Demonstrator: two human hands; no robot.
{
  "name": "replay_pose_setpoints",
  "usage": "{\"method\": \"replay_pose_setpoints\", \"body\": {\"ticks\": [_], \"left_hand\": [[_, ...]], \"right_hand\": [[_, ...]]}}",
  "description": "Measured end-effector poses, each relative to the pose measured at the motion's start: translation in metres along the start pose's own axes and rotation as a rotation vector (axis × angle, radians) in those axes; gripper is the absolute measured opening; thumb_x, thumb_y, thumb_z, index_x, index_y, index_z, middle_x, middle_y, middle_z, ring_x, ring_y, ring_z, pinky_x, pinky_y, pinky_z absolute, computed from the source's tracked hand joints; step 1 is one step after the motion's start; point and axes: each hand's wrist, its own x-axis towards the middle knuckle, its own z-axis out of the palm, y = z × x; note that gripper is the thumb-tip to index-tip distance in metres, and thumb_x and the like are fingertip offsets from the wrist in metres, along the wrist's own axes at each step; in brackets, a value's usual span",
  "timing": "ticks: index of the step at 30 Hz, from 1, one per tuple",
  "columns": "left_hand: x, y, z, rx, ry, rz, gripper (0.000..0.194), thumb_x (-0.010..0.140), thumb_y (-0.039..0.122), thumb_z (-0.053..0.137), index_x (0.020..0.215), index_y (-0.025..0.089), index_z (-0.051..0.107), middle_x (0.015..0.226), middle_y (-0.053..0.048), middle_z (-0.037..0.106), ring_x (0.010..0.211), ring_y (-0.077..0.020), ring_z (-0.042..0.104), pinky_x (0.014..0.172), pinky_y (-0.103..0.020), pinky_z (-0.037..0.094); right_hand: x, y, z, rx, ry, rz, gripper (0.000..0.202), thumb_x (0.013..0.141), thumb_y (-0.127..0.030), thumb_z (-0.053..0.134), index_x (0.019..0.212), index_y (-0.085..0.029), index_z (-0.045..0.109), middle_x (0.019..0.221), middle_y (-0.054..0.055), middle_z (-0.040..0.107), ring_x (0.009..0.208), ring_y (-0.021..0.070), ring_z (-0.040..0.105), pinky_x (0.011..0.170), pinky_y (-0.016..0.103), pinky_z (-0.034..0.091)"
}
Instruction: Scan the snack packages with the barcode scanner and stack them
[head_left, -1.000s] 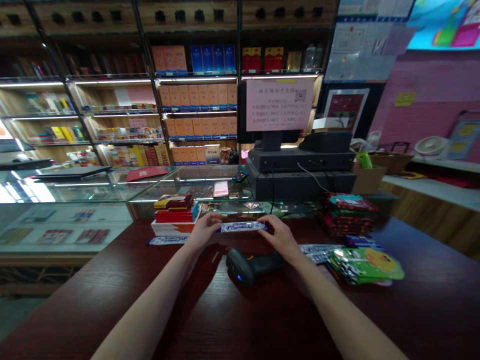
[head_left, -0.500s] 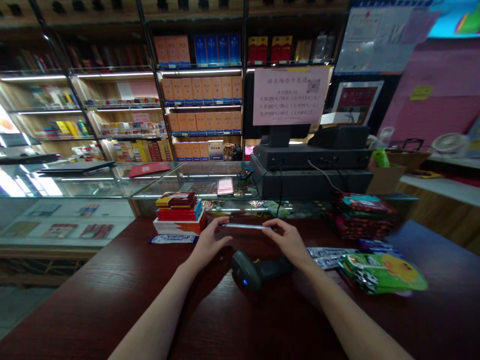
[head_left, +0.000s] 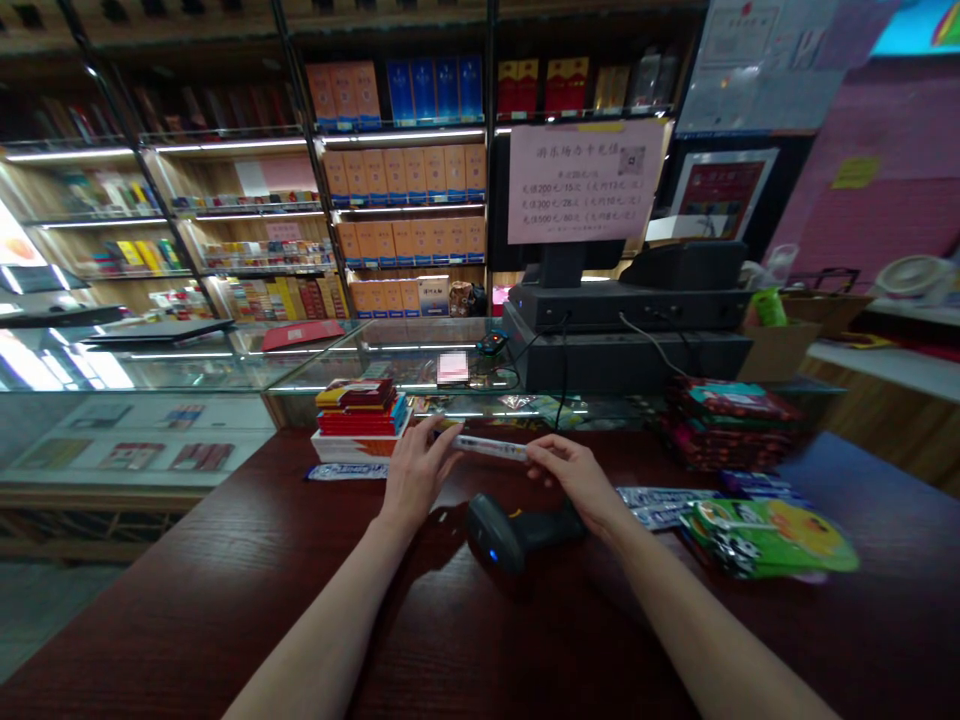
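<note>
A thin white packet [head_left: 491, 447] is held up between my two hands above the dark table. My left hand [head_left: 421, 468] pinches its left end, and the fingers of my right hand [head_left: 571, 472] close on its right end. Below it lies a black barcode scanner [head_left: 496, 535] with a blue light. A stack of red and yellow boxes [head_left: 361, 408] rests on a white and orange box [head_left: 360, 445], left of my left hand. In front of that stack lies a blue and white packet [head_left: 349, 471].
Right of my right hand are more blue and white packets [head_left: 664, 505], a green package [head_left: 769, 540] and a pile of dark red packages [head_left: 731, 425]. A black register [head_left: 630, 345] stands behind on the glass counter [head_left: 375, 350], with lit shelves beyond.
My left hand has closed on the left end of the packet, which now tilts with its broad face showing. My right hand still holds the other end. The view has shifted slightly.
</note>
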Motion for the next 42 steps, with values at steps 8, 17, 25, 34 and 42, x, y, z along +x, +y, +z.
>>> {"method": "replay_pose_setpoints", "body": {"ticks": [8, 17, 25, 34, 42], "left_hand": [[0.000, 0.001, -0.005, 0.089, 0.030, 0.107, 0.041, 0.094, 0.031, 0.059, 0.135, 0.034, 0.058, 0.127, -0.006, 0.066, 0.117, -0.0256, 0.055, 0.107, -0.044, 0.036], [0.002, -0.003, -0.013, -0.037, 0.065, 0.231, 0.033, 0.093, 0.029, 0.061, 0.126, 0.027, 0.060, 0.110, -0.001, 0.074, 0.102, -0.0189, 0.064, 0.119, -0.049, 0.024], [0.001, -0.007, -0.011, -0.032, -0.017, 0.194, 0.025, 0.091, 0.027, 0.063, 0.117, 0.027, 0.064, 0.110, -0.001, 0.074, 0.103, -0.0195, 0.065, 0.122, -0.053, 0.016], [-0.003, -0.012, -0.008, 0.011, -0.013, 0.135, 0.022, 0.092, 0.025, 0.062, 0.113, 0.027, 0.065, 0.106, 0.000, 0.074, 0.103, -0.0195, 0.065, 0.122, -0.054, 0.014], [-0.003, -0.013, -0.009, 0.052, 0.018, 0.096, 0.022, 0.091, 0.026, 0.062, 0.113, 0.027, 0.066, 0.105, -0.002, 0.074, 0.103, -0.0212, 0.066, 0.121, -0.054, 0.017]], "right_hand": [[0.000, 0.003, -0.001, 0.033, -0.035, 0.044, 0.033, 0.070, -0.049, 0.075, 0.079, -0.018, 0.069, 0.070, 0.001, 0.069, 0.060, 0.0131, 0.063, 0.049, 0.020, 0.037], [0.006, 0.011, -0.007, -0.108, -0.028, 0.032, 0.034, 0.072, -0.047, 0.072, 0.089, -0.018, 0.070, 0.076, 0.003, 0.071, 0.065, 0.0160, 0.065, 0.051, 0.022, 0.040], [0.015, 0.030, -0.013, -0.315, -0.125, -0.065, 0.040, 0.078, -0.035, 0.065, 0.112, -0.015, 0.066, 0.088, 0.006, 0.073, 0.082, 0.0198, 0.069, 0.079, 0.033, 0.051], [0.007, 0.017, -0.018, -0.526, -0.177, -0.152, 0.037, 0.084, -0.031, 0.059, 0.120, -0.022, 0.064, 0.112, 0.007, 0.073, 0.102, 0.0215, 0.069, 0.093, 0.036, 0.051], [-0.022, -0.017, -0.036, -0.734, -0.525, -0.199, 0.069, 0.072, -0.037, 0.076, 0.138, -0.032, 0.054, 0.132, 0.005, 0.063, 0.122, 0.0290, 0.055, 0.107, 0.046, 0.038]]}}
